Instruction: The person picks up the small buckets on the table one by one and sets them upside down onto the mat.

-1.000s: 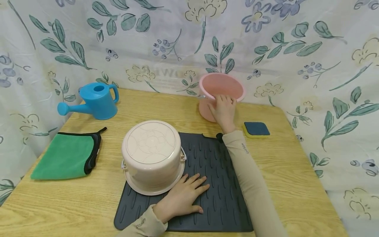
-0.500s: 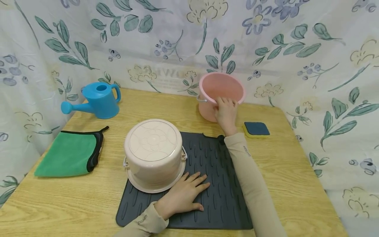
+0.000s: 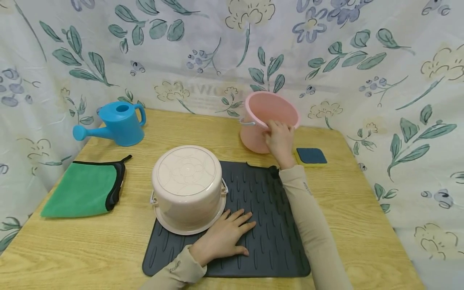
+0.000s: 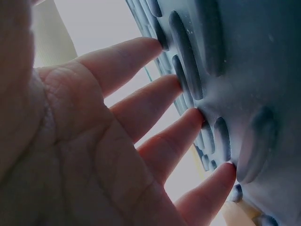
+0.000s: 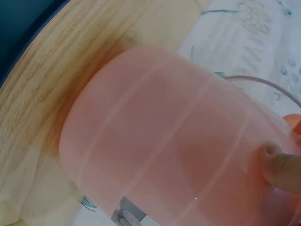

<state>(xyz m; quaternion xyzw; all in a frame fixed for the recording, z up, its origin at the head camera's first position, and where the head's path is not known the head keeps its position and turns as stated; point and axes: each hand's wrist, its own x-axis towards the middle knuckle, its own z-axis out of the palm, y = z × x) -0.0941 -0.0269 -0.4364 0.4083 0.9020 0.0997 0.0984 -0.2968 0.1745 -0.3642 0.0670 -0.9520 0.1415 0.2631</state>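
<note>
At the back right, my right hand (image 3: 281, 141) grips the near rim of a pink bucket (image 3: 253, 139), its fingers over the edge and the thumb outside. The right wrist view shows that thumb (image 5: 281, 168) pressed on the bucket's wall. My left hand (image 3: 225, 237) lies with fingers spread on a dark ribbed rubber mat (image 3: 268, 241), close beside an upside-down cream bucket (image 3: 186, 181). In the left wrist view, its straight fingertips (image 4: 190, 117) meet the mat's ribbed surface.
A blue watering can (image 3: 125, 125) stands at the back left, with a folded green cloth (image 3: 81, 189) in front of it. A blue and yellow sponge (image 3: 311, 156) lies right of the pink bucket. A flowered curtain (image 3: 210, 48) hangs behind the wooden table (image 3: 359, 225).
The pink bucket has shifted slightly toward me in my right hand, and its wire handle shows more at the left. My left hand keeps its place on the mat.
</note>
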